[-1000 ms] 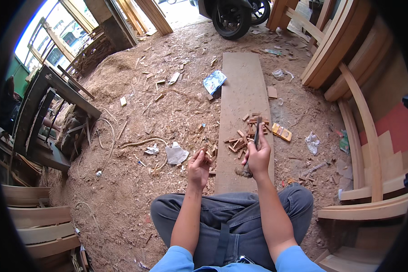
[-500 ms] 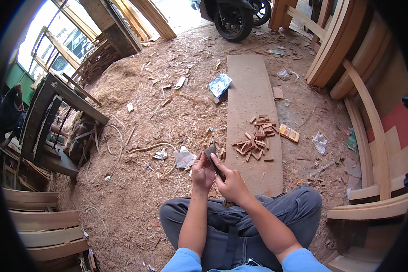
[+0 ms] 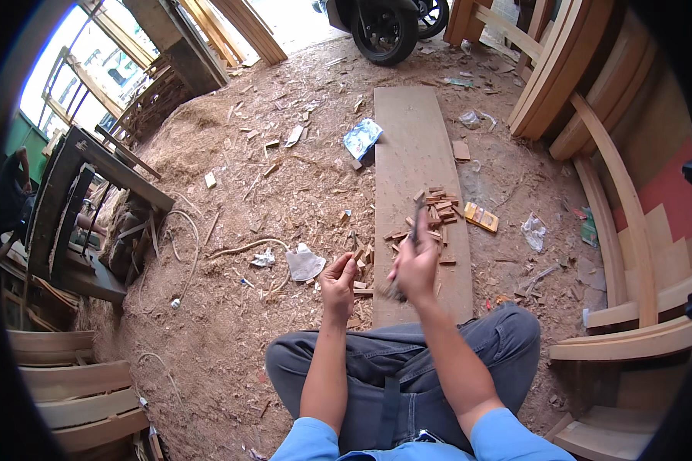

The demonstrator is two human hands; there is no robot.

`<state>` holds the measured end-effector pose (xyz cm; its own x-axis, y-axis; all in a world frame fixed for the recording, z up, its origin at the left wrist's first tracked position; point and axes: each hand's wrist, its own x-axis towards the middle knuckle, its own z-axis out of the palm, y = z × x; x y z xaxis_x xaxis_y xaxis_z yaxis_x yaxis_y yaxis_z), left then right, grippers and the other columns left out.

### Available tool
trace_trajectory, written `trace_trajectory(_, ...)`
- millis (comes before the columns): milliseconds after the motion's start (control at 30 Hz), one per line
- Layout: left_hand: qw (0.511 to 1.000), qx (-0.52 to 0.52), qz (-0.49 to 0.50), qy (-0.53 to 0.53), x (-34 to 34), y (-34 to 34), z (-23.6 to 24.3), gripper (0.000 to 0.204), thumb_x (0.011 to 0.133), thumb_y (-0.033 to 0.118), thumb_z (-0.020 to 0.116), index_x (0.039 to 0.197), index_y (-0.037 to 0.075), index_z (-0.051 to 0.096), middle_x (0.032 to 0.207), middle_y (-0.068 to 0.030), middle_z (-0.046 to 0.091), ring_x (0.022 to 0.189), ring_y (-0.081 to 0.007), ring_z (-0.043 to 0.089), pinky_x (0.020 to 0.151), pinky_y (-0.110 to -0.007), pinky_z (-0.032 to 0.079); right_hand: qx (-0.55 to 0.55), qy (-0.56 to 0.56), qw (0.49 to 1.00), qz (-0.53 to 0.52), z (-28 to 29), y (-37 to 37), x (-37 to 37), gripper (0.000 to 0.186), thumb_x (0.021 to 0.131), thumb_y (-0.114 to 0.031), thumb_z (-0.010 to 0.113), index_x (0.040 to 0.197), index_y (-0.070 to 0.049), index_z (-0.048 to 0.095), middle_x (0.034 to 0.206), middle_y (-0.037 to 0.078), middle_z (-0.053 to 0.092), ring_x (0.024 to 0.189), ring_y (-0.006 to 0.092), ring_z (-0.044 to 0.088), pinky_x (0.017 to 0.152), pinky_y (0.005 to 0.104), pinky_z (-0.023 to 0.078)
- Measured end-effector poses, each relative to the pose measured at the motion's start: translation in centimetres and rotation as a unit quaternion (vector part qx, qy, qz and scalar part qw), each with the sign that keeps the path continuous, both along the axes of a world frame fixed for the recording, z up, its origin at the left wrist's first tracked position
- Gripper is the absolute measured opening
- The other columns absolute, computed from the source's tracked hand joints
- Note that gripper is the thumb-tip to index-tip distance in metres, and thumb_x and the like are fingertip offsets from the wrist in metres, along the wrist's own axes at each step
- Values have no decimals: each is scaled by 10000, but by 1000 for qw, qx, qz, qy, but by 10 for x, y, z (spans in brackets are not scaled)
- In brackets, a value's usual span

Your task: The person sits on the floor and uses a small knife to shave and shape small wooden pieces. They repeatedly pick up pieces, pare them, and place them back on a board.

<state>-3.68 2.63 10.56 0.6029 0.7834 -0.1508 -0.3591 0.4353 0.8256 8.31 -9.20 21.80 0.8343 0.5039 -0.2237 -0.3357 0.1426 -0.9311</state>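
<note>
My right hand [image 3: 415, 269] is closed round a dark, narrow, knife-like tool [image 3: 419, 219], smeared by motion, its tip pointing away from me over the board. To the left, my left hand [image 3: 338, 286] has its thumb and fingers pinched together; whatever sits in the pinch is too small to make out. A pile of small reddish-brown wood pieces [image 3: 440, 207] lies on a long flat board [image 3: 411, 138] in front of my crossed legs. More small wood pieces [image 3: 367, 255] lie beside the board's left edge, just past my left hand.
A yellow packet [image 3: 480, 217] lies right of the board, a blue-white packet [image 3: 363, 138] by its left edge. Shavings cover the floor, with a pale cloth [image 3: 305, 263] and a cord [image 3: 246, 250]. Curved timbers [image 3: 569, 69] lean at right; a motorbike wheel [image 3: 384, 34] stands beyond.
My hands, together round the tool before, are now apart. The right hand has moved right and forward with the tool; the left is pinched closed. The view has shifted slightly.
</note>
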Motion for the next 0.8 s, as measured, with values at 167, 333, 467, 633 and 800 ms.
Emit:
trace_trajectory(167,985,-67,-40,-154,-5,-5,9,176,987,90,582,1135,44,664,903,-43,679,816,-128,630,775,-305,536,18,-63,984,-164,-6,-41,57,669,929,45,433,1551,-145,274,586,-23,445,401,79,438,356,257,475)
trace_trajectory(333,977,-88,-91,-172,-3,-7,22,197,1025,181,525,1131,72,649,895,-13,647,857,-123,605,774,-314,508,13,-73,986,151,-39,-32,10,709,917,27,514,1551,-206,300,629,-12,501,437,81,468,379,270,477)
trace_trajectory(467,980,-98,-76,-158,-3,-9,24,215,1039,228,502,1129,83,631,858,-2,621,850,-120,588,774,-311,501,-74,-248,931,259,-15,-35,-16,705,879,-10,515,1535,-212,353,671,48,589,447,89,531,425,280,483)
trace_trajectory(633,976,-118,-85,-165,6,-5,18,212,1045,215,482,1105,70,625,888,-15,632,853,-118,599,792,-299,497,-122,-204,932,275,-20,-44,-30,682,841,-35,527,1499,-178,415,753,255,642,568,226,636,603,363,502)
trace_trajectory(800,981,-85,-96,-143,10,-5,11,187,1037,185,499,1117,71,623,934,-20,652,849,-121,613,804,-299,498,-111,-265,926,246,-45,-40,-36,700,845,-9,511,1512,-190,400,618,148,604,482,142,562,526,323,483)
